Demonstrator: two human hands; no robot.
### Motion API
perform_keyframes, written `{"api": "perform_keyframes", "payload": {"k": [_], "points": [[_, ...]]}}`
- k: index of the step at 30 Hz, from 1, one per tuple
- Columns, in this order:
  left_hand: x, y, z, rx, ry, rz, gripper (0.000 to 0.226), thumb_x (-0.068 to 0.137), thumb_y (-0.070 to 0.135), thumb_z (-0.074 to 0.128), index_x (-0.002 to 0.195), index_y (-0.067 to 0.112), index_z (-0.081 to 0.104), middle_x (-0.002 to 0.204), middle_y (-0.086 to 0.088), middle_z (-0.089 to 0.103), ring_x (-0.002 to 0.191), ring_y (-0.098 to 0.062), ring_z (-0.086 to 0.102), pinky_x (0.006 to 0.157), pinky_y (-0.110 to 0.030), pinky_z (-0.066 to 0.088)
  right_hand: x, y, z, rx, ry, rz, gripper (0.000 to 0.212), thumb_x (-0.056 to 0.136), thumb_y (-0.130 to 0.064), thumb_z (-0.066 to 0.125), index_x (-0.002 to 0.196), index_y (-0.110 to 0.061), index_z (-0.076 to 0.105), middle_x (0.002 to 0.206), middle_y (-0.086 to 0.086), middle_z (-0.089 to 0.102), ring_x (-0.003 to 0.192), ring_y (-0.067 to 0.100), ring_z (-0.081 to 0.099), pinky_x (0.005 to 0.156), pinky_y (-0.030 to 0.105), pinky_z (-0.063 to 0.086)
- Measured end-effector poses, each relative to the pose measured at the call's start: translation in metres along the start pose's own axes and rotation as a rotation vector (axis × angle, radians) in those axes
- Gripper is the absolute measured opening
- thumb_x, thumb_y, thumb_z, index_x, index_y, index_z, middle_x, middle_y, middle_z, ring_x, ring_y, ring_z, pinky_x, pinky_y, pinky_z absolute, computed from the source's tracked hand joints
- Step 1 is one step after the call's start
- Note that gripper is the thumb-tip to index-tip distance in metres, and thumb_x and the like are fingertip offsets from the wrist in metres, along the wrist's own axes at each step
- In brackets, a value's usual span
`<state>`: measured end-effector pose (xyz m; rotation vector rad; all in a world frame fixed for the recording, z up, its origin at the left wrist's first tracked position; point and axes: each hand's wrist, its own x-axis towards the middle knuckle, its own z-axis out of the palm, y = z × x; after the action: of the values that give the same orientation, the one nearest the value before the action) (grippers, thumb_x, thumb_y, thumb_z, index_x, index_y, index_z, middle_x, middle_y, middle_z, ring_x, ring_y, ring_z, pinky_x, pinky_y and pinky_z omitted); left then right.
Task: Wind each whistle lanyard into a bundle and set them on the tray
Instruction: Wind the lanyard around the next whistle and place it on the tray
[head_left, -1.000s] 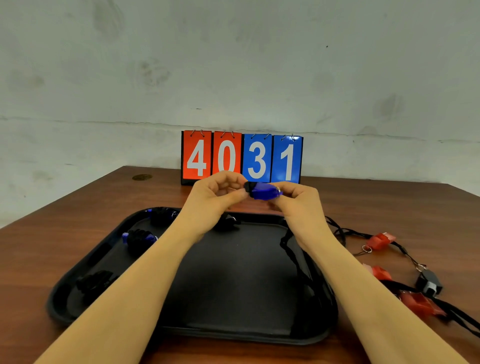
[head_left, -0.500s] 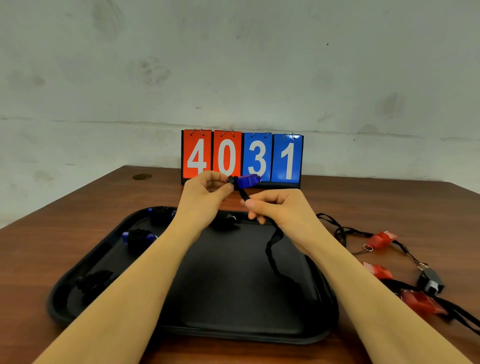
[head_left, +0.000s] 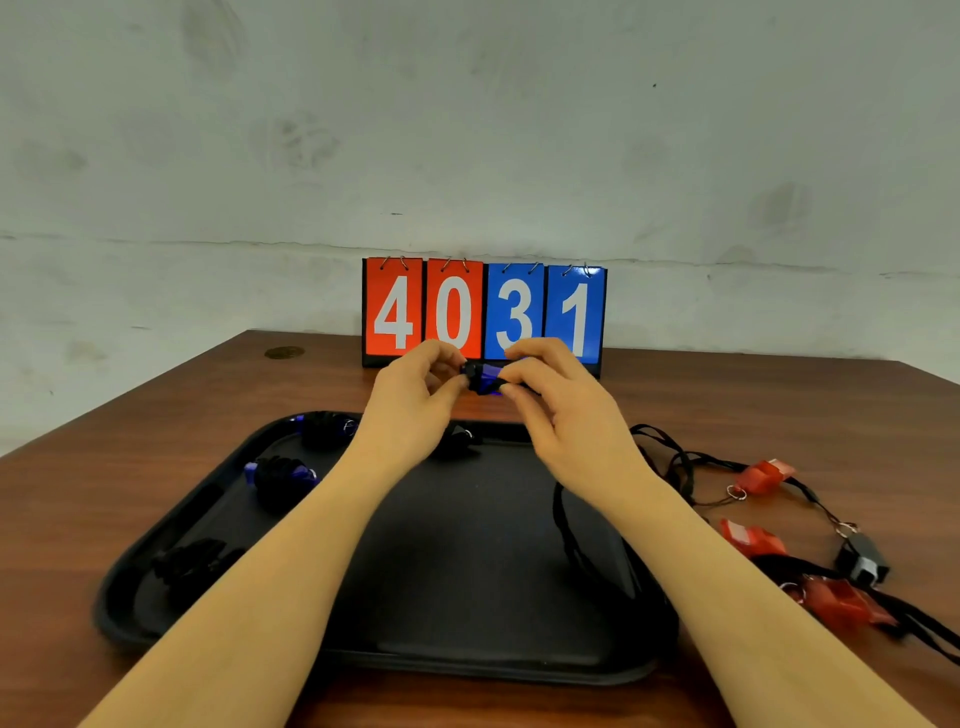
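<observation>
Above the far edge of the black tray (head_left: 467, 660) I hold a blue whistle (head_left: 485, 378) between both hands. My left hand (head_left: 415, 405) pinches its left end. My right hand (head_left: 561, 410) pinches the black lanyard against its right side. The rest of that lanyard (head_left: 569, 535) hangs under my right wrist down to the tray. Several wound bundles lie on the tray: two with blue whistles (head_left: 283, 475) (head_left: 327, 427), a black one (head_left: 189, 564) at the near left, and one (head_left: 460, 441) partly hidden behind my left hand.
Loose whistles lie tangled on the wooden table (head_left: 779, 405) right of the tray: three red ones (head_left: 766, 475) (head_left: 753, 538) (head_left: 841, 603) and a black one (head_left: 862, 558) with black lanyards. A flip scoreboard (head_left: 483, 312) reading 4031 stands at the table's far edge by the wall.
My right hand rose from below the whistle back up to its right side, carrying the lanyard around it. The hanging loop has shortened. My left hand kept its pinch.
</observation>
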<state>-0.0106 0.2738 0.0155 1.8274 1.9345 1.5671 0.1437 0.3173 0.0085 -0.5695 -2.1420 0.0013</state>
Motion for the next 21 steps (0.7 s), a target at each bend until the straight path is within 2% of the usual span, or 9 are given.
{"api": "perform_keyframes", "payload": {"k": [3,6,8,10,13,15,17,21], "points": [[-0.001,0.002,0.0,0.005,-0.023,0.029,0.013,0.089,0.011,0.057,0.097,0.022,0.055,0.081,0.015,0.052,0.072,-0.004,0.05,0.063,-0.008,0.039,0.0,0.001,0.0,-0.019,0.045,0.029,0.031,0.093,-0.029,0.04,0.102,-0.011,0.063,0.1,0.003,0.063,0.087,0.016,0.06,0.074,0.024,0.048],[-0.004,0.004,0.0,0.013,-0.055,0.064,0.013,0.088,0.013,0.057,0.096,0.024,0.055,0.079,0.015,0.052,0.071,-0.003,0.05,0.064,-0.002,0.041,0.0,0.002,0.001,0.047,0.076,0.108,0.021,0.094,-0.019,0.049,0.105,-0.009,0.063,0.098,0.003,0.065,0.091,0.016,0.059,0.08,0.03,0.052],[-0.005,0.005,-0.001,-0.005,-0.085,0.085,0.014,0.088,0.013,0.058,0.094,0.025,0.055,0.079,0.015,0.053,0.073,-0.003,0.05,0.066,0.002,0.038,0.001,0.003,0.0,0.116,0.096,0.173,0.018,0.093,-0.016,0.052,0.105,-0.009,0.063,0.098,0.0,0.064,0.095,0.012,0.058,0.083,0.024,0.05],[-0.006,0.006,-0.001,-0.006,-0.114,0.098,0.015,0.088,0.013,0.058,0.094,0.026,0.055,0.08,0.015,0.054,0.075,-0.003,0.051,0.066,-0.001,0.04,0.001,0.003,-0.002,0.17,0.108,0.23,0.016,0.092,-0.015,0.053,0.103,-0.011,0.064,0.094,-0.006,0.061,0.093,0.005,0.055,0.081,0.014,0.047],[-0.006,0.006,-0.002,-0.005,-0.149,0.108,0.016,0.088,0.012,0.059,0.095,0.026,0.057,0.083,0.016,0.055,0.079,-0.003,0.054,0.067,-0.002,0.041,0.001,0.004,-0.003,0.294,0.122,0.337,0.015,0.09,-0.014,0.058,0.102,-0.012,0.067,0.094,-0.006,0.064,0.092,0.001,0.057,0.081,0.011,0.047],[-0.007,0.006,-0.002,-0.018,-0.17,0.115,0.015,0.087,0.012,0.059,0.094,0.026,0.058,0.083,0.016,0.056,0.08,-0.003,0.055,0.069,0.002,0.04,0.001,0.006,-0.004,0.38,0.126,0.406,0.016,0.087,-0.014,0.061,0.101,-0.014,0.069,0.093,-0.005,0.067,0.095,0.004,0.06,0.083,0.012,0.049],[-0.008,0.007,-0.002,-0.038,-0.202,0.121,0.015,0.087,0.013,0.06,0.093,0.026,0.058,0.083,0.016,0.057,0.078,0.0,0.055,0.069,0.001,0.04,0.002,0.009,-0.005,0.458,0.118,0.465,0.015,0.085,-0.014,0.064,0.099,-0.015,0.07,0.092,-0.004,0.068,0.097,0.009,0.061,0.082,0.02,0.052],[-0.009,0.009,-0.003,-0.046,-0.285,0.127,0.018,0.086,0.014,0.061,0.09,0.031,0.058,0.084,0.016,0.059,0.078,0.002,0.056,0.069,-0.008,0.043,0.003,0.016,-0.007,0.648,0.097,0.584,0.016,0.082,-0.01,0.067,0.098,-0.011,0.07,0.095,0.003,0.07,0.104,0.016,0.062,0.077,0.026,0.057]]}}
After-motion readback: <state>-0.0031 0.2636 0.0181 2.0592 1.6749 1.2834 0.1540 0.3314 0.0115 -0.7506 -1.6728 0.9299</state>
